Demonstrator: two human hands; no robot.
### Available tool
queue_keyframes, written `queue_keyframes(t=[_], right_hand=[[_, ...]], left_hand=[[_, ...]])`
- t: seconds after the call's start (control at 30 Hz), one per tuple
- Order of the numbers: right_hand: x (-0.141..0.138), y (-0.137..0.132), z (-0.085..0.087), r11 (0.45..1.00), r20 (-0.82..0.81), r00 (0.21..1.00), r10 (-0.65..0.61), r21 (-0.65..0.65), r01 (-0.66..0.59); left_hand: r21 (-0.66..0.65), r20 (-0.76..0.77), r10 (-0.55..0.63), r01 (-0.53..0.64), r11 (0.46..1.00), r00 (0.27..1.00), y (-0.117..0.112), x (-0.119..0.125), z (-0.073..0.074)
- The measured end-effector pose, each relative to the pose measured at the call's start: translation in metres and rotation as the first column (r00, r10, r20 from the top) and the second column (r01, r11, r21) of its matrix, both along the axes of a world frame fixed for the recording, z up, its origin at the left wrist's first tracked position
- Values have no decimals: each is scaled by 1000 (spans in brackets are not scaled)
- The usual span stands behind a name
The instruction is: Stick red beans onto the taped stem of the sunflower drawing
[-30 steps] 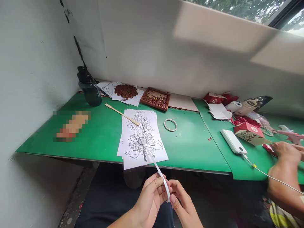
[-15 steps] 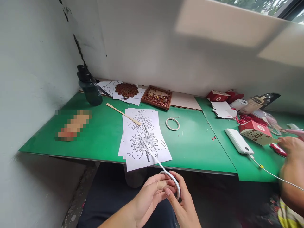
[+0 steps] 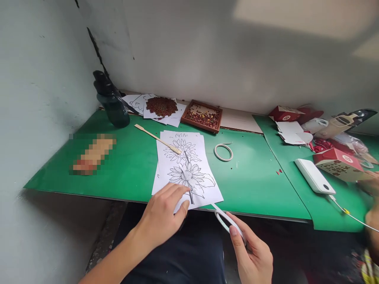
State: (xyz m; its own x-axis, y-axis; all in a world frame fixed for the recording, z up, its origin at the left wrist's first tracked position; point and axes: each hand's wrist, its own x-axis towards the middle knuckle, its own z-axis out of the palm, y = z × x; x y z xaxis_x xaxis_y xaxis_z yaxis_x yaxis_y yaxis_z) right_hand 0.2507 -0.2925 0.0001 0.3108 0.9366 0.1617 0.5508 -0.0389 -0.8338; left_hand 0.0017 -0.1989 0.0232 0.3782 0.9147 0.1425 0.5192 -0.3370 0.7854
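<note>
A sunflower line drawing point(image 3: 187, 169) lies on top of a few paper sheets on the green table point(image 3: 130, 165). My left hand point(image 3: 162, 211) rests on the drawing's near left corner, fingers loosely spread. My right hand point(image 3: 251, 256) sits below the table edge and pinches a thin white tape roll point(image 3: 226, 221). A strip of tape runs from the roll up onto the drawing. A wooden stick point(image 3: 156, 139) lies across the top flower.
A dark bottle point(image 3: 111, 100), sheets with a seed pile point(image 3: 161, 106) and a brown tray of seeds point(image 3: 203, 115) stand at the back. A second tape ring point(image 3: 223, 152) lies right of the drawing. A white power bank point(image 3: 314, 175), red boxes and another person's hand point(image 3: 370, 205) are at the right.
My left hand let go of the tape roll and moved up onto the drawing's near corner. My right hand kept the roll and shifted right. The camera tilted down.
</note>
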Motion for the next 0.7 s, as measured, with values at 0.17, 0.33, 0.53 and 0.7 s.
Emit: queue_keyframes(t=[0.17, 0.33, 0.53, 0.7], right_hand=[[5, 0, -5, 997, 35, 999, 5, 77, -8], [9, 1, -2, 995, 93, 992, 79, 55, -85], [19, 0, -3, 987, 160, 974, 158, -5, -160], [20, 5, 2, 981, 187, 963, 195, -19, -195]], left_hand=[[257, -406, -80, 198, 946, 910, 51, -6, -28], [218, -586, -169, 355, 909, 792, 62, -8, -45], [220, -601, -167, 362, 906, 782, 62, -11, -53], [224, -616, -187, 397, 890, 766, 65, -14, -51]])
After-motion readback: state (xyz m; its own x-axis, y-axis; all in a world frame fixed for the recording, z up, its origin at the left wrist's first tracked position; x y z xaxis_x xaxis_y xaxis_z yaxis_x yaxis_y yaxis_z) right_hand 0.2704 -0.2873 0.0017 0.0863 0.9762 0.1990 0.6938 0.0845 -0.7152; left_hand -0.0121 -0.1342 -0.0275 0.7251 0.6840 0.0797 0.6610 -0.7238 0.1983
